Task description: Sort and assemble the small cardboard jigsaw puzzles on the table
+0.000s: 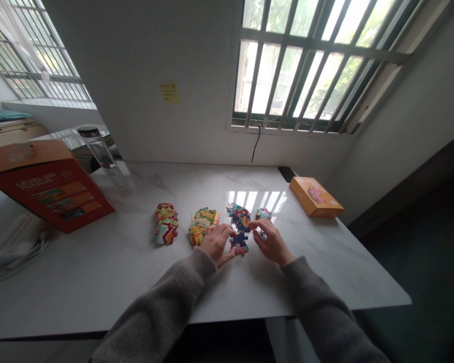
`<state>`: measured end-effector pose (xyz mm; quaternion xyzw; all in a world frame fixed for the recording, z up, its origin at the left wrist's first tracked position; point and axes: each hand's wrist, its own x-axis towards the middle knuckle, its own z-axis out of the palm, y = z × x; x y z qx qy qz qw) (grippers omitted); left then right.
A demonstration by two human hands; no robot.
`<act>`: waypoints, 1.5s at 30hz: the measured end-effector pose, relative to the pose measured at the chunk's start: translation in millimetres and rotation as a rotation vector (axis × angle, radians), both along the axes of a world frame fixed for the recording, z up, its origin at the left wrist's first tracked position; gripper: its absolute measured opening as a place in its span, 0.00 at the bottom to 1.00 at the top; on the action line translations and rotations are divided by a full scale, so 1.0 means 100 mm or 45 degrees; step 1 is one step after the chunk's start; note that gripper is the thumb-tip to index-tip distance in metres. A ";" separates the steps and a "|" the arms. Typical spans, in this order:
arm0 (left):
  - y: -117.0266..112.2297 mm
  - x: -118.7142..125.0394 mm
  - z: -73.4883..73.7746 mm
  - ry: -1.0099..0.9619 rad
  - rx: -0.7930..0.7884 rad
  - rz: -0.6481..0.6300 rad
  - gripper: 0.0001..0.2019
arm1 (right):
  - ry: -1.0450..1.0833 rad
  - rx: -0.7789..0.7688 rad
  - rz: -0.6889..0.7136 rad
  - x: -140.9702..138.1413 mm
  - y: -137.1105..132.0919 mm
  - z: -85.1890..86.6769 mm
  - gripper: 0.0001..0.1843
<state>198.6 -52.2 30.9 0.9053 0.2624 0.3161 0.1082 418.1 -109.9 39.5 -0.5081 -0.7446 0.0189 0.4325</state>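
Observation:
My left hand [217, 244] is curled at the left edge of a dark blue and pink jigsaw puzzle piece [239, 242], its thumb low and its index finger high on that edge. Across from it, my right hand [270, 243] has its index fingertip and thumb at a dark blue puzzle piece with an orange crescent [244, 223]. Behind these lies a heap of dark puzzle pieces [236, 210]. A yellow heap [204, 218] is partly covered by my left hand. Pale pieces [264, 213] lie partly hidden behind my right hand.
Farther left on the white marbled table [136, 282] is a red and green heap of puzzle pieces [166, 224]. A large red puzzle box [53, 186], a clear bottle [102, 154] and white cables [22, 252] stand left. An orange box [316, 196] and black phone [286, 174] lie right.

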 end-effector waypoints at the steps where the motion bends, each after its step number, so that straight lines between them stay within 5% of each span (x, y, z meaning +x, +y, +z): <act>1: 0.01 -0.01 0.01 -0.048 0.017 -0.001 0.15 | 0.021 -0.023 0.026 -0.05 -0.03 0.01 0.16; 16: 0.03 -0.02 0.00 -0.334 0.032 -0.160 0.19 | -0.031 -0.072 0.234 -0.14 -0.07 0.00 0.19; 22: 0.03 -0.04 -0.03 -0.089 0.010 -0.046 0.17 | 0.005 -0.052 -0.060 0.40 -0.16 0.00 0.18; 30: -0.04 0.04 -0.13 0.285 -0.005 0.034 0.17 | -0.175 -0.115 -0.086 0.93 -0.30 -0.16 0.15; 37: -0.05 0.04 -0.10 0.348 0.001 0.067 0.15 | -0.266 -0.241 -0.061 0.92 -0.31 -0.19 0.15; 45: -0.06 0.10 -0.15 0.302 -0.037 0.124 0.09 | -0.254 -0.034 -0.158 0.48 -0.31 -0.08 0.14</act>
